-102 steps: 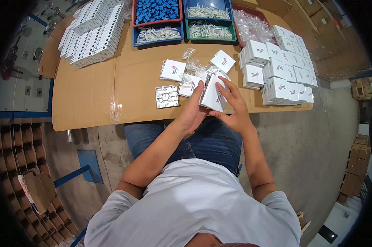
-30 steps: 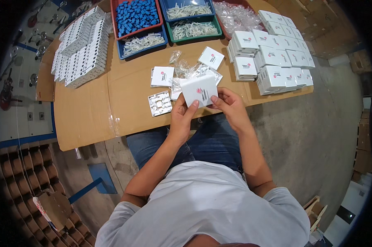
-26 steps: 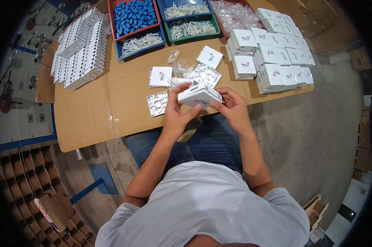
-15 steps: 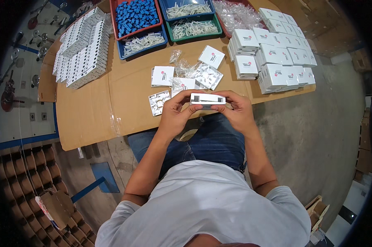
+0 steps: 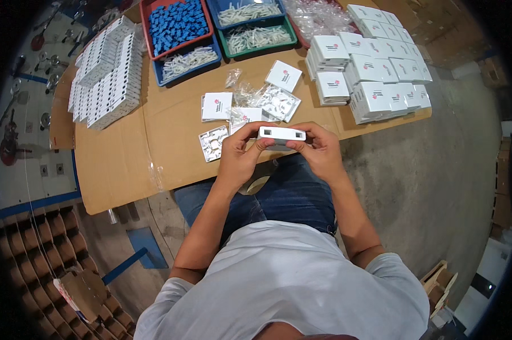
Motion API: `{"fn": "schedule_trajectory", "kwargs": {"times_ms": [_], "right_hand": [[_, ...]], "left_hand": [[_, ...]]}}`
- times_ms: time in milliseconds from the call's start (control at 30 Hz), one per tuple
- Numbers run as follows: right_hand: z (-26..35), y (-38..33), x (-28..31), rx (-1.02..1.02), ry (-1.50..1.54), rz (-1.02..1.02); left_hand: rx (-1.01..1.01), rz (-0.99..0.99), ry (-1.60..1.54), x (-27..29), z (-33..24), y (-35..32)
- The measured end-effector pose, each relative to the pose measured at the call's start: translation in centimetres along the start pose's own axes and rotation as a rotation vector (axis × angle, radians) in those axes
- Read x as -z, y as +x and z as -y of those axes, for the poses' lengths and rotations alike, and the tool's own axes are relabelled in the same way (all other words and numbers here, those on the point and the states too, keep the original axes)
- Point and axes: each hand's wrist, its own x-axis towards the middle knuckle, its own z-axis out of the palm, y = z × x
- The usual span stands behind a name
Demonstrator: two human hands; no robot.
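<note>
Bright, even overhead light falls on the brown cardboard-covered desk (image 5: pixel 114 164), with soft, short shadows. White boxes at 1 o'clock look slightly overexposed. Fisheye bending curves edges; black vignette rings the rim. Centre stays sharp.

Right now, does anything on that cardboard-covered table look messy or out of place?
Mostly tidy. Only the small clear plastic bags lie crumpled and scattered mid-table among loose white boxes, unlike the neat box stack at right. Both hands, left hand and right hand, hold one white box edge-on.
</note>
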Motion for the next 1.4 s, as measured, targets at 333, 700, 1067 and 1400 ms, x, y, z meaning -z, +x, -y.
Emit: {"fn": "schedule_trajectory", "kwargs": {"times_ms": [333, 700, 1067, 1400], "right_hand": [[4.0, -1.7, 4.1, -0.317, -0.093, 0.335], [6.0, 1.7, 22.3, 0.055, 0.104, -0.457], [-0.7, 18.2, 33.2, -0.001, -0.385, -0.748], [-1.7, 19.5, 33.4, -0.097, -1.01, -0.662]], "left_hand": [[-0.03, 0.335, 0.321, -3.0, -0.2, 2.7], [0.134, 0.104, 0.277, -3.1, 7.8, -1.9], [0.151, 0.196, 0.322, -4.5, 6.1, -1.2], [0.16, 0.095, 0.347, -2.1, 6.5, -1.9]]}}
